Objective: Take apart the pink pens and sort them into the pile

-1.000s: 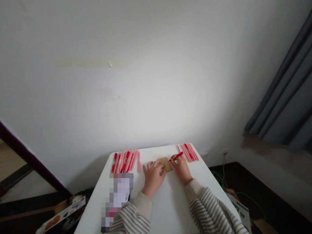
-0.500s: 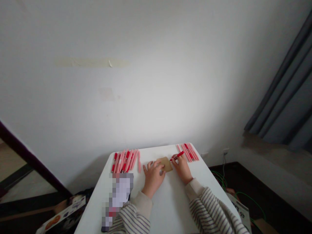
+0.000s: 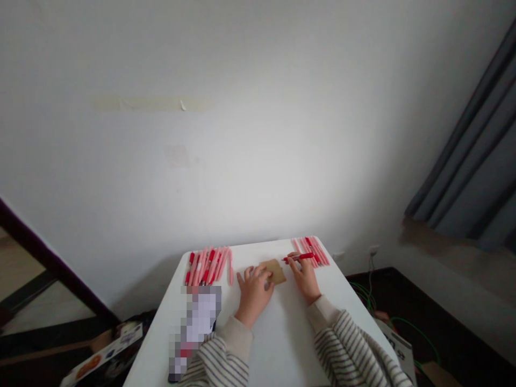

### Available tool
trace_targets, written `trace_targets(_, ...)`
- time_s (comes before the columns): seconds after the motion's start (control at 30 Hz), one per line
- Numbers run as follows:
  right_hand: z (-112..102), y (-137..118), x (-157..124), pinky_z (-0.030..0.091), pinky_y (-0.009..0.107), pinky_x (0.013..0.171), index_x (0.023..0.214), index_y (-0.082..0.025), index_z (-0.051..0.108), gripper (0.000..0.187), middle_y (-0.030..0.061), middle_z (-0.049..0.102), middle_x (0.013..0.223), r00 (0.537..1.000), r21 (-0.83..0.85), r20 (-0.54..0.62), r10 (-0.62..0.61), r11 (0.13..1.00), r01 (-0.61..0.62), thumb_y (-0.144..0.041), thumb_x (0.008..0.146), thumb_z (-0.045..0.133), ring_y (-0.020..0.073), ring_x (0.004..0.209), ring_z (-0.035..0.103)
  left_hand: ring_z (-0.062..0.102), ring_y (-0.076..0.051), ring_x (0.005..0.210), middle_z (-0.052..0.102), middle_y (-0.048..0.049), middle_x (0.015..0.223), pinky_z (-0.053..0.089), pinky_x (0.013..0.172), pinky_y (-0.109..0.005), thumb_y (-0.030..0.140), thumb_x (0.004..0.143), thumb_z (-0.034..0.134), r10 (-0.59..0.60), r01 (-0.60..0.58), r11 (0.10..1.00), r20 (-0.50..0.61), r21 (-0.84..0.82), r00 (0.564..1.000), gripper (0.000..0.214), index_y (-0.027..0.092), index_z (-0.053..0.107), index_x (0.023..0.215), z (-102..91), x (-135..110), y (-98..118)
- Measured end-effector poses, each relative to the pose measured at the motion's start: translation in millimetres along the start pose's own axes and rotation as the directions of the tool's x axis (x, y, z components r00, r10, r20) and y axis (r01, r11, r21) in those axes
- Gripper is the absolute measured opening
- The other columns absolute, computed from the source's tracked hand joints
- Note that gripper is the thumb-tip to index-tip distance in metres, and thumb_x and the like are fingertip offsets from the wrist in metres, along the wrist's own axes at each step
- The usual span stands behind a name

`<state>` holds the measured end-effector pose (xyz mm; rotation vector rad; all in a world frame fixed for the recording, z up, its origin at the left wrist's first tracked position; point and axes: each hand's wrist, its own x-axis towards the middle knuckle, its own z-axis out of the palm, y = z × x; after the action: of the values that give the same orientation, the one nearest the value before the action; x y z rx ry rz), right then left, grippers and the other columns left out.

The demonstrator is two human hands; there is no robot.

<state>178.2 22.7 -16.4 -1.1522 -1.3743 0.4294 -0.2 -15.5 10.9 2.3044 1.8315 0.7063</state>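
Left hand (image 3: 253, 293): my fingers lie flat, pinning the brown card (image 3: 275, 270) on the table (image 3: 278, 333).
Right hand (image 3: 307, 279): my fingers are clamped on a red pen (image 3: 299, 257), just right of the card.
Pens: one row (image 3: 208, 265) at left, another row (image 3: 316, 250) at right.

A plain white wall (image 3: 242, 80) fills most of the view, with a strip of pale tape (image 3: 153, 103) stuck on it. Grey pleated curtains (image 3: 475, 172) hang at the right. The white tabletop (image 3: 278, 328) stands against the wall, above a dark floor (image 3: 403, 301) with green cables (image 3: 365, 298).
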Motion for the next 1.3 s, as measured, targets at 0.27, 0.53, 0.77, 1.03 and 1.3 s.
trace_targets(0.27,-2,-1,2,0.047,0.043,0.091,0.083,-0.021,0.067,0.029,0.007,0.067,0.097,0.97,0.361,-0.075,0.229,0.913,-0.188,-0.048,0.081,0.057,0.0241,0.098,0.059,0.042,-0.03,0.124,0.059,0.0016,0.13,0.021,0.108,-0.064,0.032,0.08,0.059,-0.006,0.006,1.0,0.011,0.005,1.0,0.026,0.034,0.067,0.105,2.0,0,-2)
trace_targets(0.53,-6,-1,7,0.05,0.033,0.063,0.086,-0.024,0.064,0.017,0.004,0.065,0.088,0.932,0.714,0.068,0.355,0.636,-0.294,-0.037,0.075,0.061,0.017,0.071,0.058,0.04,-0.03,0.125,0.058,0.0001,0.132,0.02,0.108,-0.064,0.032,0.081,0.059,-0.007,0.006,1.0,0.027,0.021,1.0,0.032,0.036,0.065,0.112,6.9,0,-8)
trace_targets(0.77,-16,-17,6,0.046,0.035,0.061,0.069,-0.024,0.053,0.067,0.0079,0.064,0.084,0.942,0.687,0.168,0.291,0.651,-0.323,-0.077,0.083,0.014,0.0179,0.065,0.053,0.04,-0.03,0.125,0.058,0.0001,0.132,0.019,0.107,-0.064,0.03,0.081,0.058,0.0,-0.001,1.0,0.023,0.017,1.0,0.031,0.036,0.065,0.111,7.5,0,-10)
trace_targets(1.03,-19,-29,4,0.045,0.037,0.062,0.057,-0.024,0.041,0.062,0.0082,0.06,0.077,0.959,0.621,0.135,0.248,0.734,-0.277,-0.074,0.084,0.016,0.0188,0.063,0.051,0.041,-0.03,0.124,0.058,-0.0006,0.13,0.021,0.106,-0.062,0.03,0.081,0.058,0.003,-0.004,1.0,0.035,0.018,0.999,0.031,0.036,0.065,0.111,4.7,0,-8)
trace_targets(1.3,-18,-21,4,0.045,0.039,0.064,0.057,-0.024,0.042,0.057,0.0056,0.059,0.077,0.929,0.795,0.203,0.308,0.501,-0.34,-0.069,0.086,0.021,0.0193,0.064,0.052,0.041,-0.03,0.124,0.058,0.0006,0.131,0.022,0.106,-0.062,0.03,0.081,0.058,0.014,-0.015,1.0,0.028,0.022,1.0,0.032,0.037,0.064,0.111,3.6,0,-9)
